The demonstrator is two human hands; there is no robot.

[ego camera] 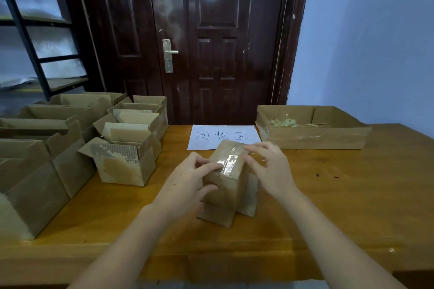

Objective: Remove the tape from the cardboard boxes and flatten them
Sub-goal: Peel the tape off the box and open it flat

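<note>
Boxes: I count one small taped box (225,178) standing mid-surface, a cluster of opened boxes (126,162) at left, one shallow tray box (312,137) at back right
Tape: clear strip (229,162) across the small box's top
Left hand (187,179): curled round the small box's side
Right hand (267,168): fingers bent, pinching at the tape
Room: bare surface (352,195) to my right, near edge close

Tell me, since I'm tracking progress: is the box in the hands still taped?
Still taped. A clear tape strip runs along the seam of the box, held by the left hand and right hand.
</note>
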